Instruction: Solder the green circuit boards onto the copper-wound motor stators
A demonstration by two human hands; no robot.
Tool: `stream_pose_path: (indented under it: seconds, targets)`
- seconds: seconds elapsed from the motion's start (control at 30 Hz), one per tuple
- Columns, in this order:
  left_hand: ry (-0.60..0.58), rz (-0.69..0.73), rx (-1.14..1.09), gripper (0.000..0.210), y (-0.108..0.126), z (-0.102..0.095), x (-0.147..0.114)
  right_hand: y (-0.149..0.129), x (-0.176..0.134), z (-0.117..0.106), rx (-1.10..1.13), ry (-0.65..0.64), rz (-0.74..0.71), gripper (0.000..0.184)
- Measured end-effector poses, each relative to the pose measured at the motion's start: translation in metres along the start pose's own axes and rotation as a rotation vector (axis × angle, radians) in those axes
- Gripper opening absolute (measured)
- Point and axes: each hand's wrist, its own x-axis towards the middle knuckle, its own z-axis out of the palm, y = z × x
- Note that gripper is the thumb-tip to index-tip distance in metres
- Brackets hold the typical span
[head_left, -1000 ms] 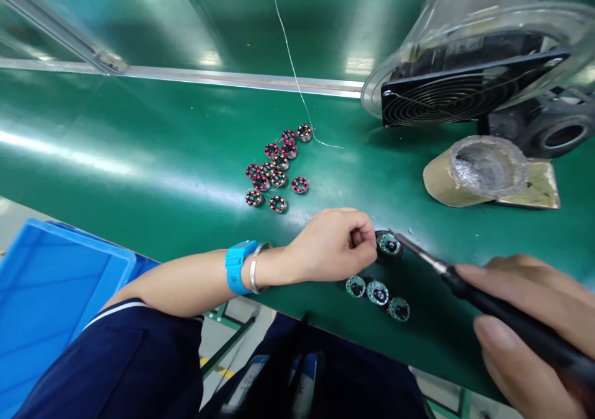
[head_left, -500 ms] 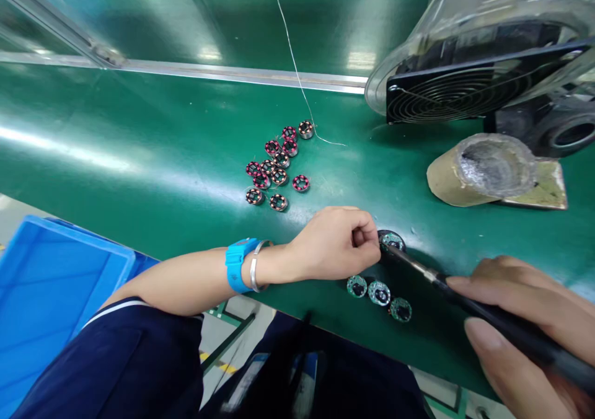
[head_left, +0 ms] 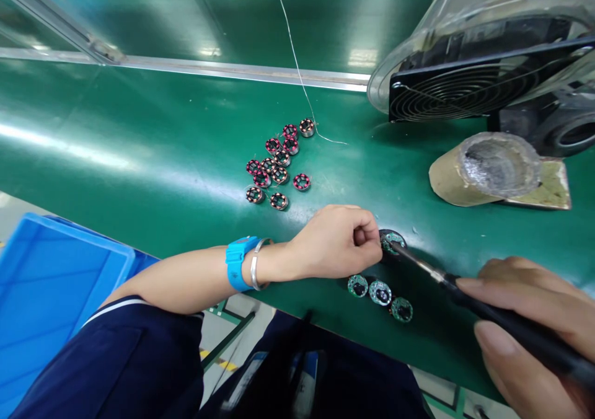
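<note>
My left hand [head_left: 341,242] is closed in a pinch at the left edge of a small round green circuit board [head_left: 393,240] seated in a black ring. Whatever lies between its fingertips is hidden. In my right hand [head_left: 534,298] is a soldering iron [head_left: 424,266], gripped by its black handle, its metal tip on or just over that board. Just below, three more round circuit boards stand in a row: one on the left [head_left: 357,286], one in the middle [head_left: 380,293] and one on the right [head_left: 401,310].
Several copper-wound motor stators [head_left: 279,175] lie grouped beyond my left hand. A thin solder wire [head_left: 297,66] hangs down to the green bench [head_left: 153,202]. On the right stand a tan cup [head_left: 449,177] and a black fan [head_left: 446,93]. A blue bin [head_left: 60,301] is at lower left.
The soldering iron's tip has shifted slightly right across the board, and my right hand has moved a little right with it. My left hand stays pinched at the board's edge.
</note>
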Motion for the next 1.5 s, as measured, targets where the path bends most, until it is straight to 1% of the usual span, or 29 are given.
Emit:
stream_pose_path:
  seconds: [0.13, 0.2, 0.33, 0.47, 0.53, 0.57, 0.63, 0.67, 0.7, 0.73, 0.83, 0.93, 1.07, 1.13, 1.23, 1.4, 1.5]
  targets:
    - [0.002, -0.006, -0.005, 0.008, 0.000, 0.000, 0.000, 0.003, -0.014, -0.005, -0.020, 0.002, 0.141, 0.022]
    - [0.001, -0.008, -0.010, 0.007, 0.000, 0.000, 0.000, 0.005, -0.018, -0.006, -0.021, -0.004, 0.169, 0.020]
    - [0.002, -0.007, -0.010, 0.008, 0.000, 0.000, 0.000, 0.007, -0.014, -0.004, -0.015, 0.017, 0.137, 0.018]
    - [-0.006, -0.012, -0.020, 0.008, -0.001, 0.000, 0.001, 0.008, -0.004, -0.004, -0.041, 0.078, 0.024, 0.016]
    - [-0.013, -0.017, -0.036, 0.008, -0.001, 0.000, 0.000, 0.010, -0.004, -0.002, -0.093, 0.066, 0.031, 0.018]
    - [-0.017, -0.022, -0.045, 0.008, -0.001, 0.000, 0.000, 0.012, -0.005, 0.000, -0.123, 0.094, 0.052, 0.021]
    - [-0.026, -0.035, -0.072, 0.008, -0.002, 0.000, 0.000, 0.017, -0.009, 0.008, -0.221, 0.199, 0.084, 0.028]
    - [-0.029, -0.043, -0.086, 0.009, -0.002, 0.000, 0.000, 0.020, -0.010, 0.013, -0.276, 0.245, 0.069, 0.030]
    - [-0.033, -0.053, -0.102, 0.009, -0.002, 0.000, -0.001, 0.024, -0.010, 0.018, -0.325, 0.257, 0.036, 0.031]
    - [-0.039, -0.062, -0.117, 0.009, -0.002, 0.000, -0.001, 0.027, -0.009, 0.023, -0.353, 0.230, -0.002, 0.033]
    - [-0.051, -0.063, -0.138, 0.010, -0.003, 0.000, -0.002, 0.033, -0.003, 0.034, -0.338, 0.059, -0.090, 0.036]
    - [-0.057, -0.053, -0.122, 0.009, -0.003, -0.001, -0.002, 0.036, 0.003, 0.040, -0.287, -0.014, -0.111, 0.037]
    - [-0.064, -0.052, -0.118, 0.006, -0.005, -0.002, 0.000, 0.035, 0.003, 0.042, -0.268, -0.003, -0.112, 0.038]
    - [-0.040, -0.041, -0.140, 0.003, -0.006, -0.002, 0.001, 0.034, 0.002, 0.041, -0.271, 0.005, -0.125, 0.040]
    - [-0.011, -0.024, -0.184, 0.006, -0.006, -0.002, 0.002, 0.033, 0.001, 0.040, -0.275, 0.003, -0.136, 0.041]
    - [-0.048, -0.002, -0.239, 0.004, -0.007, 0.000, 0.004, 0.033, 0.002, 0.041, -0.266, 0.003, -0.144, 0.042]
    - [-0.067, -0.025, -0.283, 0.004, -0.008, 0.001, 0.006, 0.034, 0.002, 0.041, -0.257, -0.002, -0.146, 0.043]
